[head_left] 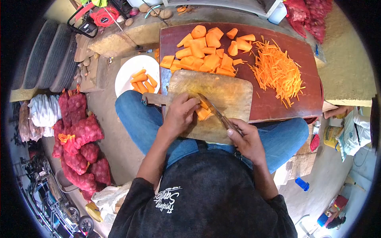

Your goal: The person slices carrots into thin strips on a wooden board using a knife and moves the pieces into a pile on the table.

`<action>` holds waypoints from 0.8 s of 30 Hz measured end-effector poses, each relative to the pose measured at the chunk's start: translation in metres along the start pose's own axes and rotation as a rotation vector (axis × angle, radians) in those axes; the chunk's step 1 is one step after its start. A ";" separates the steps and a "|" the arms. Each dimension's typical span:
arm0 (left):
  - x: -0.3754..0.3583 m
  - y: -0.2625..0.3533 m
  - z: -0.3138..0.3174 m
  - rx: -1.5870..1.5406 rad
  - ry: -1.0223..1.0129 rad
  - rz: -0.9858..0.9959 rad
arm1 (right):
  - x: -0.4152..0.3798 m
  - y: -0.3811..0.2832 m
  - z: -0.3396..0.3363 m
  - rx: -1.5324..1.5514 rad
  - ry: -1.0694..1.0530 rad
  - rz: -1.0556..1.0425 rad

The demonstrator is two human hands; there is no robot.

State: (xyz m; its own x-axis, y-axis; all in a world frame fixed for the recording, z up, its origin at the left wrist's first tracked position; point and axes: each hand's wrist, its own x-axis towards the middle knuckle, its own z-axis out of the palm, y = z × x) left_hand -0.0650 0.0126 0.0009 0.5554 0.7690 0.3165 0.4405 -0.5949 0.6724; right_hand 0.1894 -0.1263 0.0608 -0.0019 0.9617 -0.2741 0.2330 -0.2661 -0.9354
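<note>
A wooden cutting board with a handle at its left lies on the dark red table. My right hand is closed round the handle of a knife, its blade slanting up and left across the board. Beside the blade, carrot slices lie on the wood. My left hand has its fingers bent together at the slices, pressing on carrot pieces. Behind the board is a heap of peeled carrot chunks. To the right sits a pile of thin carrot sticks.
A white bowl with several whole carrots stands left of the table, near my knee. Red net sacks lie on the floor at left, below stacked tyres. A blue object is on the floor at right.
</note>
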 end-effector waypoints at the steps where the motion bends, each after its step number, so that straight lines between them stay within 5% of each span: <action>1: 0.001 0.000 -0.003 -0.012 -0.031 -0.015 | 0.000 -0.001 -0.001 -0.006 -0.003 0.014; 4: 0.011 0.000 -0.002 -0.049 -0.005 0.046 | 0.000 -0.002 -0.003 -0.031 -0.021 0.032; 10: 0.022 0.001 -0.017 0.026 -0.272 0.031 | -0.006 0.000 -0.004 -0.004 -0.011 0.049; 13: 0.017 0.006 -0.009 0.212 -0.108 0.087 | -0.007 0.003 -0.003 -0.019 0.017 0.019; 24: -0.015 0.019 0.005 0.088 -0.055 0.024 | -0.005 -0.001 -0.004 -0.036 0.019 -0.018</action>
State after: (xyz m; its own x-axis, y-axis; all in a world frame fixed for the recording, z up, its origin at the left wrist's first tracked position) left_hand -0.0610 -0.0117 0.0056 0.6032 0.7417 0.2931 0.4856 -0.6331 0.6027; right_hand 0.1928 -0.1308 0.0642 0.0121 0.9675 -0.2527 0.2682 -0.2466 -0.9313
